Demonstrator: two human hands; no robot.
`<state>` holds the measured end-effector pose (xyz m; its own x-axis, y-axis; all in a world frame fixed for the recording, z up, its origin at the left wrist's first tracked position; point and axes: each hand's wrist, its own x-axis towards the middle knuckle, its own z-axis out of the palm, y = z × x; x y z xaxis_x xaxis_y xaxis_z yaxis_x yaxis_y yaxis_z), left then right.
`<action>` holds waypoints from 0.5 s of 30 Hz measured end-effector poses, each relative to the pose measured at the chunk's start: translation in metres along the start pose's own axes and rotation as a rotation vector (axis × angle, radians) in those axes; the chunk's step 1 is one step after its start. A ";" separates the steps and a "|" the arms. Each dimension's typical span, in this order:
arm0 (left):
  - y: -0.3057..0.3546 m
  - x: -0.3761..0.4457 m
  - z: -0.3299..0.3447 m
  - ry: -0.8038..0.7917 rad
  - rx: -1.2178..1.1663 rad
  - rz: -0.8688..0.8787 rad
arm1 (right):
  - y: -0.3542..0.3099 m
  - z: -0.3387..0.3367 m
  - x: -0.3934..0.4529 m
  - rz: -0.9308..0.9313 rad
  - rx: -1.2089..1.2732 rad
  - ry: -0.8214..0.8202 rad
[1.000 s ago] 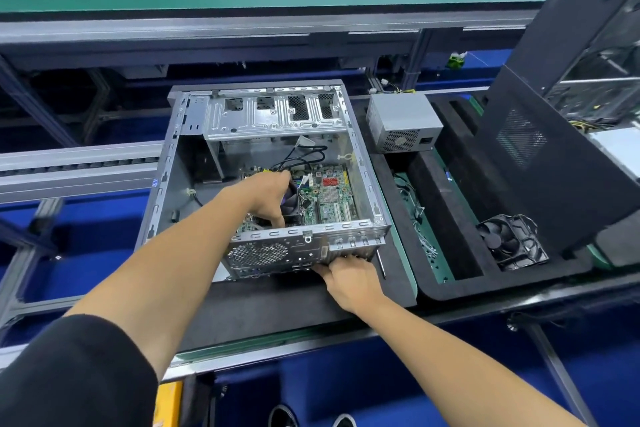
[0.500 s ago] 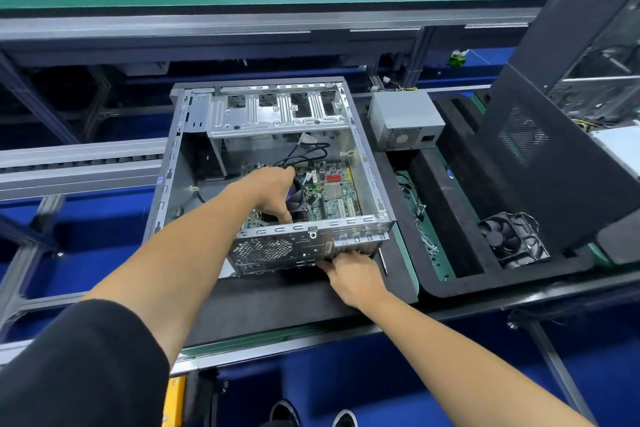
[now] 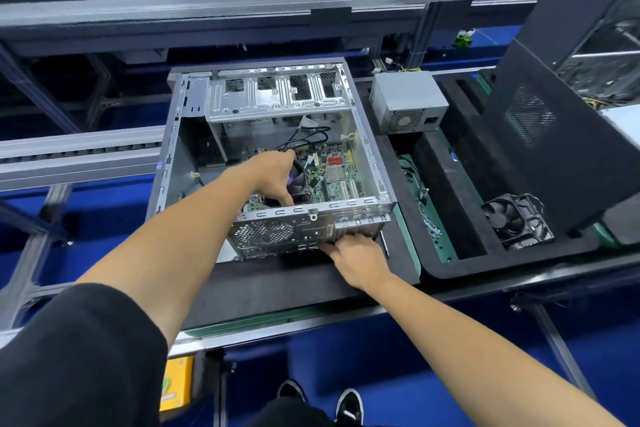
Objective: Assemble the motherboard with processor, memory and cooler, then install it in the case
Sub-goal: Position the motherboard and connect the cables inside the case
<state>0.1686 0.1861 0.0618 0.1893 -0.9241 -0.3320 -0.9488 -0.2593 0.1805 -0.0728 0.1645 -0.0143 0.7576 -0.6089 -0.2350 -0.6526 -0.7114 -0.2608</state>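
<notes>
Currently seating motherboard point(image 3: 332, 175) inside case point(image 3: 375, 163), board low on case floor toward near wall. Left hand point(image 3: 273, 177) curled round cooler point(image 3: 299, 184), gripping it as handle. Right hand point(image 3: 360, 258) outside, fingers against rear panel point(image 3: 298, 230); whether they curl round lower edge, cannot tell. Advice: nudge board toward rear so ports meet cutouts, keep black cable point(image 3: 304, 137) clear, line up standoffs, no forcing via cooler.

Case point(image 3: 194, 135): silver steel, open side up, lying flat on black mat on bench. Motherboard point(image 3: 337, 177): green, flat on case floor toward near right corner. Cooler point(image 3: 300, 182): black fan, atop motherboard, partly hidden. Black cables looped behind it.
</notes>
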 end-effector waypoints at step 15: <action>-0.011 0.002 -0.002 -0.070 -0.027 -0.008 | 0.001 -0.001 0.000 -0.002 0.023 -0.011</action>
<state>0.1796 0.1868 0.0607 0.1778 -0.9004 -0.3971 -0.9400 -0.2747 0.2021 -0.0734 0.1635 -0.0135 0.7586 -0.6037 -0.2452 -0.6516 -0.7041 -0.2822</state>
